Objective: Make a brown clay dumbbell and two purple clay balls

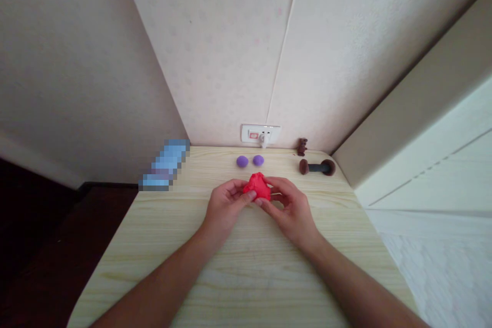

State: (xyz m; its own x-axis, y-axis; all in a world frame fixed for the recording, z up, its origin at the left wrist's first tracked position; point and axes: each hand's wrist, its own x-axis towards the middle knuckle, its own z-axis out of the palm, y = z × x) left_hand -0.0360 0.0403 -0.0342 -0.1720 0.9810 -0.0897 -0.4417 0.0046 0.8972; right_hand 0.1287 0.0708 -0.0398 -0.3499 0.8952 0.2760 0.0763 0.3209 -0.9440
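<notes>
Between my two hands is a lump of bright red modelling clay (258, 187) with an uneven, creased surface. My left hand (227, 204) pinches its left side, thumb toward me and fingers curled behind. On the other side, my right hand (289, 206) grips it with the thumb at the lower edge and fingertips at the upper right. Just beyond the clay lie two smooth purple egg-shaped balls (242, 162), side by side and touched by neither hand. The underside of the clay is hidden.
The pale wooden table (261, 277) ends at a papered wall. A blurred-out blue object (165, 165) lies at its left edge. At the back right are a dumbbell-shaped object (317, 167) and a small brown figurine (302, 146). A wall socket (249, 133) holds a white plug.
</notes>
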